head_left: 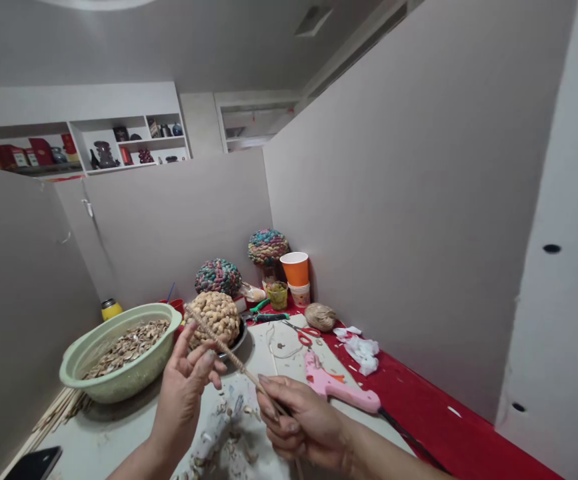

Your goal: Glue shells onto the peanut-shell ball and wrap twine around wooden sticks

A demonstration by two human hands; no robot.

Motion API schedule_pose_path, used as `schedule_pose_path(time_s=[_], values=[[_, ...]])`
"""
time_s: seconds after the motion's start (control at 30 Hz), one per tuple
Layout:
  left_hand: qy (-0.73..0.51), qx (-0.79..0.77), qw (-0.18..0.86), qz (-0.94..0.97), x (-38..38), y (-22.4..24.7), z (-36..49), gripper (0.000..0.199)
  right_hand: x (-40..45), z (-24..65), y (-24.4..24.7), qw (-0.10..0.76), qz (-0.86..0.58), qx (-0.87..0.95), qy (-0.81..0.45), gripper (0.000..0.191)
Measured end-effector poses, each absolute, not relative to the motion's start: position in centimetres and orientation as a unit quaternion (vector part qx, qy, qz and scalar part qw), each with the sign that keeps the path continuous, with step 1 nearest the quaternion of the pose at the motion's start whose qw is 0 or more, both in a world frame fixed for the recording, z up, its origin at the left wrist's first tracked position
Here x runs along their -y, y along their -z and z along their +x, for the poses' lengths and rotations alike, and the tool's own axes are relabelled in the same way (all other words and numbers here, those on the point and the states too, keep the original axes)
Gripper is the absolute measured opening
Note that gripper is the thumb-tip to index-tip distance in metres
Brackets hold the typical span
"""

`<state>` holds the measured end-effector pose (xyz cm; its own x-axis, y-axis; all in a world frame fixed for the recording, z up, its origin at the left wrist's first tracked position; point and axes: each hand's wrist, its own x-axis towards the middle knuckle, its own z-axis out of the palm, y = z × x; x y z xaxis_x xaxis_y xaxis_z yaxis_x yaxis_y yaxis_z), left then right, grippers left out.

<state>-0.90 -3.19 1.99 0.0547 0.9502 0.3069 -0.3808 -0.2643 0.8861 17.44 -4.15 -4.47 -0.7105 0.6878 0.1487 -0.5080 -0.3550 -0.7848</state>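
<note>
My right hand is closed around the lower part of a thin stick whose upper length is wrapped in twine. The stick slants up and to the left. Beside its wrapped part is my left hand, fingers apart; whether a fingertip touches the twine I cannot tell. Behind the stick's tip sits a ball covered in tan nutshell-like pieces, on a dark dish. To the left stands a green basin holding many flat shell pieces. A pink glue gun lies right of my right hand.
Red-handled scissors, a twine ball, crumpled tissue and an orange paper cup are on the right. Two multicoloured balls stand behind. Sticks and a phone lie left. Grey partitions surround the table.
</note>
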Motion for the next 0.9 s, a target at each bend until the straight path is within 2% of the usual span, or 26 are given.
schedule_pose_path(time_s=[0.2, 0.27, 0.43, 0.53, 0.7, 0.9], values=[[-0.671, -0.276, 0.506, 0.467, 3.2, -3.3, -1.6, 0.069, 4.2, 17.4, 4.7, 0.352, -0.177, 0.454, -0.799, 0.039], [-0.679, -0.281, 0.504, 0.454, 2.9, -3.4, -2.0, 0.064, 4.2, 17.5, 4.4, 0.389, -0.189, 0.445, -0.784, 0.037], [-0.706, -0.271, 0.511, 0.41, 1.4, -3.1, -2.8, 0.052, 3.8, 18.1, 3.5, 0.513, -0.183, 0.39, -0.742, 0.053], [-0.711, -0.289, 0.515, 0.382, 0.7, -2.6, -2.9, 0.04, 3.6, 18.5, 3.3, 0.573, -0.184, 0.35, -0.718, 0.055], [-0.672, -0.327, 0.55, 0.372, 0.7, -1.1, -2.0, 0.027, 2.8, 18.7, 3.4, 0.646, -0.22, 0.289, -0.671, 0.046], [-0.575, -0.358, 0.621, 0.394, 1.1, -0.2, -1.4, 0.022, 2.3, 19.0, 3.3, 0.69, -0.248, 0.284, -0.617, 0.041]])
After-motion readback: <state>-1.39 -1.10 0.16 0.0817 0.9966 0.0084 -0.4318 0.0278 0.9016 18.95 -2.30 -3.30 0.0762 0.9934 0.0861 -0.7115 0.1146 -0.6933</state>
